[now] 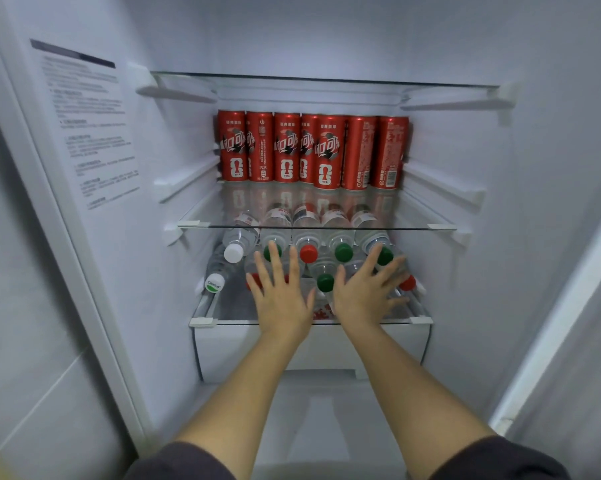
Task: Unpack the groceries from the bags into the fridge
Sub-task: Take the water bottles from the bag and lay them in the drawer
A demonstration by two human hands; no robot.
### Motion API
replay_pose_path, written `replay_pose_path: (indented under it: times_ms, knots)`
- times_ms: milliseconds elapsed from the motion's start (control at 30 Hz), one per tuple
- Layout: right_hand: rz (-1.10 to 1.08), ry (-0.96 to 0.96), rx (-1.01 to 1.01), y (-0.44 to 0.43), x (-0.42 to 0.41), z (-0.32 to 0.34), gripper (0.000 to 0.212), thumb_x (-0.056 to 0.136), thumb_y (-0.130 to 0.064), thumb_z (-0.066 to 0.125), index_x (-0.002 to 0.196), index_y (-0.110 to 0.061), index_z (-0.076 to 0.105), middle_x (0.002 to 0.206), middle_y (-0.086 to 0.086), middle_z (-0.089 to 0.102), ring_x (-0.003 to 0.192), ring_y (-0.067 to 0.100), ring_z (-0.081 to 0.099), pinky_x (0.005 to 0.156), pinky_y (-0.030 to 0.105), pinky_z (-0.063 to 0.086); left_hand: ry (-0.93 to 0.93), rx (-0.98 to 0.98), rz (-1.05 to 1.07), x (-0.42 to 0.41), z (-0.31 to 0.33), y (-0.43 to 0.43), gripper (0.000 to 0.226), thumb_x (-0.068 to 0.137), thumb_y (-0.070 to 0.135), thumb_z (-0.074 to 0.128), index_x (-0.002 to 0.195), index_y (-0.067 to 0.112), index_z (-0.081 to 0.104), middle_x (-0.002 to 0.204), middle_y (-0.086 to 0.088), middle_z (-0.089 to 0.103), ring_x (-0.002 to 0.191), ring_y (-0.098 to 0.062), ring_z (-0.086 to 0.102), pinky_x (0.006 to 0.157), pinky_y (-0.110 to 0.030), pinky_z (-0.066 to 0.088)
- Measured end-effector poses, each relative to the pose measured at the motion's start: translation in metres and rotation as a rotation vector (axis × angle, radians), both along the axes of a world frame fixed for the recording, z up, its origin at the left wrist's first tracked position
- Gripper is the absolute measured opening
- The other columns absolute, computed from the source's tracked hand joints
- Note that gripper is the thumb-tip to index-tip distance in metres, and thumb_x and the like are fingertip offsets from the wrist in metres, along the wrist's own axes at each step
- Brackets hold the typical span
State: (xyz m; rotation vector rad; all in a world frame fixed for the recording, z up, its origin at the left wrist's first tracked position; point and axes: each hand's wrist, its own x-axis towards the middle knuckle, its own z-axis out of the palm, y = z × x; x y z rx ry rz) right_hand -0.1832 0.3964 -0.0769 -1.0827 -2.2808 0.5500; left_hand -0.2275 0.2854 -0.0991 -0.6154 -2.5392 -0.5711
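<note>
Head view, mid-frame: left hand [281, 299] and right hand [365, 293], fingers spread, press flat on stacked water bottles [340, 244] below the cans [313, 150], so stocking looks nearly finished, no bags visible.

Cool, even, shadowless light; wide-angle bending at the edges, slight softness and blur throughout.

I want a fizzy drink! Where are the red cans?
In the head view the red cans stand upright in a row at the back of the middle glass shelf, above the stacked water bottles both hands are reaching toward.
</note>
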Motion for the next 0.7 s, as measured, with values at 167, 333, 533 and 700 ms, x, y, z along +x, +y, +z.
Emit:
replay_pose_path:
  times_ms: [167,333,533,700]
  knots:
    - [0.001,0.049,-0.047,0.003,0.003,0.002,0.082,0.097,-0.052,0.04,0.155,-0.02,-0.009,0.158,0.023,-0.021,0.146,0.048,-0.01,0.115,0.064,0.005,0.011,-0.223,0.029,-0.009,0.009,0.001,0.084,0.101,0.047,0.034,0.144,0.022,-0.033,0.147,-0.018,-0.042,0.14,-0.042,-0.029,0.117,-0.059,-0.004]
    - [0.003,0.135,-0.156,0.01,0.005,0.005,0.077,0.099,-0.048,0.037,0.155,-0.022,-0.009,0.159,0.02,-0.02,0.143,0.054,-0.005,0.118,0.061,0.009,0.101,-0.478,0.025,-0.02,0.029,-0.023,0.103,0.093,0.028,0.06,0.148,0.023,-0.027,0.145,-0.014,-0.045,0.143,-0.034,-0.028,0.118,-0.059,-0.001]
    - [0.008,0.07,-0.135,0.003,-0.003,0.007,0.08,0.1,-0.05,0.032,0.153,-0.017,-0.018,0.159,0.018,-0.021,0.139,0.06,-0.008,0.115,0.06,0.017,0.134,-0.518,0.052,-0.022,0.029,-0.023,0.109,0.089,0.026,0.066,0.148,0.02,-0.026,0.146,-0.016,-0.042,0.143,-0.035,-0.028,0.118,-0.058,0.0]
    - [0.063,0.156,-0.217,0.002,0.007,0.005,0.078,0.1,-0.042,0.038,0.154,-0.02,-0.014,0.16,0.012,-0.024,0.142,0.053,-0.016,0.114,0.057,0.023,0.225,-0.483,-0.032,-0.017,0.024,-0.024,0.098,0.094,0.034,0.058,0.15,0.019,-0.02,0.152,-0.013,-0.033,0.145,-0.029,-0.022,0.117,-0.058,0.001]
